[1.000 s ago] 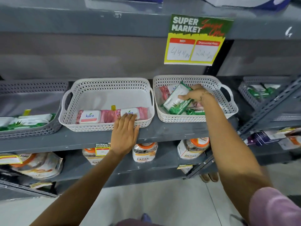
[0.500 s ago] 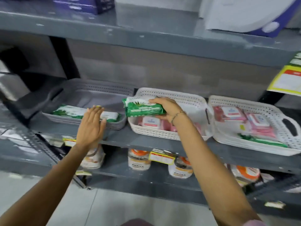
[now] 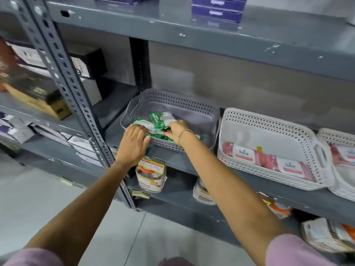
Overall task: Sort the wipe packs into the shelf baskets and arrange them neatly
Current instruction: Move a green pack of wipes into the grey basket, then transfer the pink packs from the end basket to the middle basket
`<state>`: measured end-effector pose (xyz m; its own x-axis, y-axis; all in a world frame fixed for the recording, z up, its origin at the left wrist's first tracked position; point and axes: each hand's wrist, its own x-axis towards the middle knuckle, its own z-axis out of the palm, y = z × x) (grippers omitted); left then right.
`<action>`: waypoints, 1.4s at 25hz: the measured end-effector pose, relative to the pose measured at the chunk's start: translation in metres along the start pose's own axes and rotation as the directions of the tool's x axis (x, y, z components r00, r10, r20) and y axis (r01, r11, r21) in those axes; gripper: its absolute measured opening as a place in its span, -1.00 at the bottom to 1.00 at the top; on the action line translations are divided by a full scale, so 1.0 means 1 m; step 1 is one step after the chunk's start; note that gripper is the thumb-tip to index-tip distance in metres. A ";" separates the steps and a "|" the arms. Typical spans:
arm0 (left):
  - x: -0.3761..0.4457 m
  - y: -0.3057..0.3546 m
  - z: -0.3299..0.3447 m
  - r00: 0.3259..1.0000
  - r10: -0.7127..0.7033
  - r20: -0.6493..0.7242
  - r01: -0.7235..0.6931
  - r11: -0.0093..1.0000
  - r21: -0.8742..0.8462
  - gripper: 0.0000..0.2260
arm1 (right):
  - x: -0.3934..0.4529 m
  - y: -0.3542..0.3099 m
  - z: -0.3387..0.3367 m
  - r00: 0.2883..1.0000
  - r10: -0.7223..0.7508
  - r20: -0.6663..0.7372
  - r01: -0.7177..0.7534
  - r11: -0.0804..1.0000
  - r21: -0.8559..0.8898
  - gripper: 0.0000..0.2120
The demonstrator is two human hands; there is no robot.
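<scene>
A grey perforated basket (image 3: 178,101) stands on the middle shelf and holds green and white wipe packs. My right hand (image 3: 177,129) reaches into it and is shut on a green wipe pack (image 3: 160,120), tilted above the others. My left hand (image 3: 133,144) rests over the basket's front left rim, fingers touching another green pack (image 3: 141,123). To the right, a white basket (image 3: 269,127) holds pink wipe packs (image 3: 267,157) lined along its front. A second white basket (image 3: 338,136) with pink packs sits at the far right edge.
A slotted steel upright (image 3: 63,73) runs down just left of the grey basket. Boxes fill the shelves further left. Jars and pouches (image 3: 150,174) stand on the shelf below. Purple boxes (image 3: 217,10) sit on the shelf above.
My right hand carried the green pack left from over the white basket into the grey basket. My left hand moved onto the grey basket's rim. The view swung left.
</scene>
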<state>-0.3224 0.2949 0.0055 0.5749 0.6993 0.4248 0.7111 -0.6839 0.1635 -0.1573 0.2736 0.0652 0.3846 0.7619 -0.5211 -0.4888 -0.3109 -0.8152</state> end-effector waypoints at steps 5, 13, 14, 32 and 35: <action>0.001 -0.001 -0.001 0.996 -0.076 -0.055 0.070 0.993 -0.090 -0.66 | -0.020 -0.015 -0.023 0.997 -0.068 -0.024 0.063 0.982 -0.181 -0.68; 0.009 0.162 0.012 0.994 0.088 -0.064 -0.105 0.939 -0.329 -0.59 | -0.093 -0.051 -0.179 0.937 -0.331 -0.114 0.276 0.898 -0.342 -0.80; 0.009 0.194 0.014 0.990 0.124 -0.062 -0.138 0.930 -0.341 -0.60 | -0.105 -0.056 -0.208 0.925 -0.353 -0.140 0.283 0.887 -0.364 -0.83; -0.019 0.448 0.085 0.928 0.361 0.097 -0.360 0.933 -0.032 -0.58 | -0.212 -0.098 -0.613 0.717 -0.042 -0.696 -0.655 0.301 -0.693 -0.08; -0.021 0.450 0.085 0.933 0.348 0.091 -0.348 0.937 -0.015 -0.58 | -0.159 -0.096 -0.674 0.757 0.044 -0.652 -0.608 0.413 -0.678 0.38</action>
<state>0.0202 -0.0092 -0.0058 0.8208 0.4333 0.3721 0.4601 -0.8877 0.0187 0.3567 -0.2002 0.0560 0.7801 0.1923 -0.5954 0.0951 -0.9770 -0.1910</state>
